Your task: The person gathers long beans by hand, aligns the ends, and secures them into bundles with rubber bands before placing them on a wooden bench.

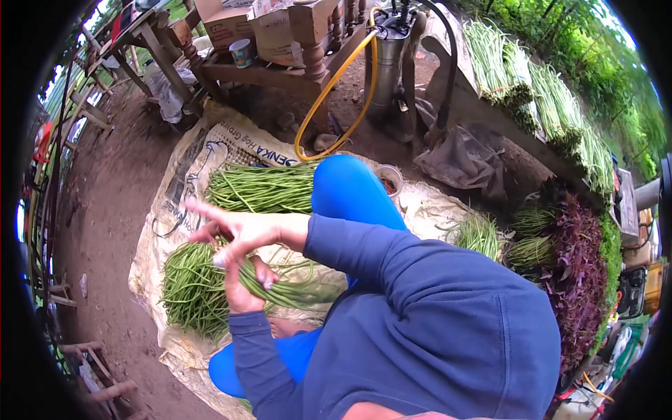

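My left hand is closed around a bunch of long green beans, whose ends extend to the right above my lap. Just above it, my right hand has its fingers spread, slightly blurred, with nothing visible in them. A whitish patch shows on one fingertip near the left hand. To the left and below, a loose pile of beans lies on a pale printed sack sheet. Another pile of long beans lies beyond my right hand, beside my blue-covered knee.
A cup stands behind my knee. Farther back are a yellow hose, a metal sprayer tank and a wooden bench with boxes. Bundled beans line a shelf at right, above purple leafy plants.
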`<state>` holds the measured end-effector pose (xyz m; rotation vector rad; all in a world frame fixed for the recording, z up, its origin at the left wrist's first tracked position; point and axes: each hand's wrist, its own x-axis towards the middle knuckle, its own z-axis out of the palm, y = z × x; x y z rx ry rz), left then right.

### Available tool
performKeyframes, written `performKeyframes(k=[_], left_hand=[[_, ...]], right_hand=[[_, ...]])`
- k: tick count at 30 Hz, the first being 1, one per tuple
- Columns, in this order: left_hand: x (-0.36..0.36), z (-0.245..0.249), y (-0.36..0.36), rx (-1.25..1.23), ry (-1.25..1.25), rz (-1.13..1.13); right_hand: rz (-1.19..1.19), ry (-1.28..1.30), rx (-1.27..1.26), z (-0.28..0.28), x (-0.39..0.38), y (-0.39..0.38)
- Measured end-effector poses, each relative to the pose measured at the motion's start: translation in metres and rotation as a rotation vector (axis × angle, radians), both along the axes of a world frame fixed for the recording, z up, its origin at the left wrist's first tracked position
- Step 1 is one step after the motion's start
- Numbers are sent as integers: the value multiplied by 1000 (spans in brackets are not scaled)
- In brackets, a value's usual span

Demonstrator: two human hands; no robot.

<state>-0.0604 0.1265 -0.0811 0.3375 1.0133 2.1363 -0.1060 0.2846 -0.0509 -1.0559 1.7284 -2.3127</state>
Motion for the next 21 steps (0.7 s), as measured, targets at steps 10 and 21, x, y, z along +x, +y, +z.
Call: performKeyframes(k=[10, 21], left_hand=[[9, 22, -21, 2, 133, 471], [58, 95, -128, -454, 747, 1249]], right_hand=[[-238, -176, -22, 68, 5, -29], [246, 164, -122, 169, 43, -137]])
